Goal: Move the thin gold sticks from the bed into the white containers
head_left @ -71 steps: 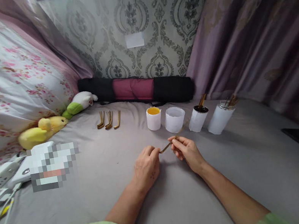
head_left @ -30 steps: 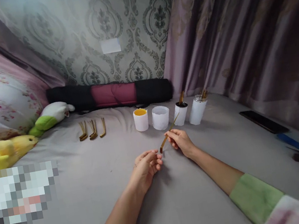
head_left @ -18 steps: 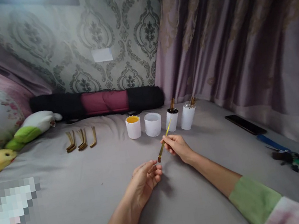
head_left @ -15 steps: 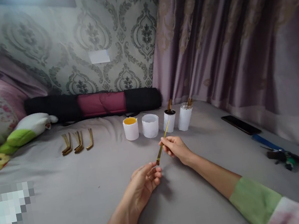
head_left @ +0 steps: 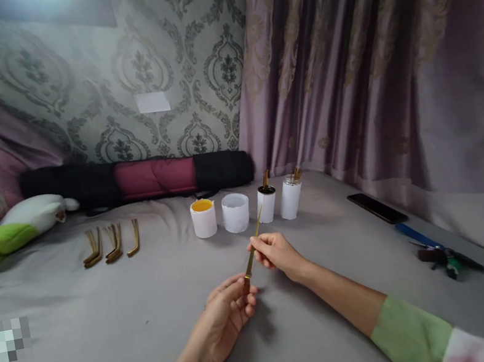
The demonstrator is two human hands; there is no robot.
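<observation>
My right hand (head_left: 279,254) pinches a slim golden-brown piece (head_left: 250,263) between thumb and fingers near its middle. The piece slants, with its thin tip up towards the cups and a darker brown end with a yellow band pointing down. At that lower end, my left hand (head_left: 225,312) closes its thumb and fingertips on it, palm turned partly up. Beyond the hands stand a white cup with yellow contents (head_left: 204,220), a whitish cup (head_left: 236,213), a white container with dark contents (head_left: 267,204) and a taller white container (head_left: 291,198). Brown sticks rise from the last two.
Several similar bent golden-brown pieces (head_left: 113,244) rest on the grey sheet (head_left: 172,293) at left. A phone (head_left: 376,208) and a blue-handled object (head_left: 418,236) lie at right. A black and maroon roll (head_left: 154,177) lies along the wall, with a plush toy (head_left: 20,226) nearby.
My left fingers have closed on the lower end of the golden-brown piece, which was at their tips before. The view has shifted slightly, so everything sits lower and further left.
</observation>
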